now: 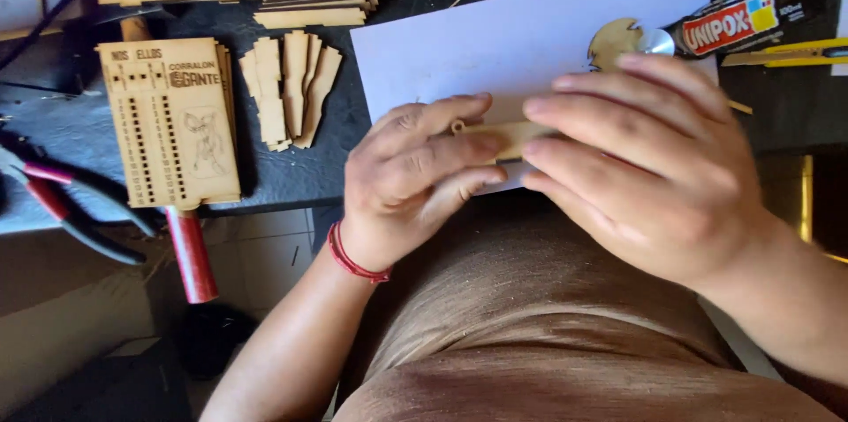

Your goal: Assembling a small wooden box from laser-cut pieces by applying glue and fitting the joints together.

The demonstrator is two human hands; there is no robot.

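Both my hands meet over the near edge of a white paper sheet (530,33) on the dark table (283,166). My left hand (411,179), with a red cord on its wrist, and my right hand (645,174) together pinch a small thin wooden piece (505,133). Most of that piece is hidden under my fingers. A round notched wooden disc (614,40) lies on the paper just beyond my right fingertips.
An engraved wooden panel with rows of small holes (170,121) lies at left, beside a stack of cut wooden pieces (290,86). Red-handled pliers (66,205) sit at the far left, and a red cylinder (193,254) hangs below the table. A glue tube (733,22) and yellow tool (795,53) are top right.
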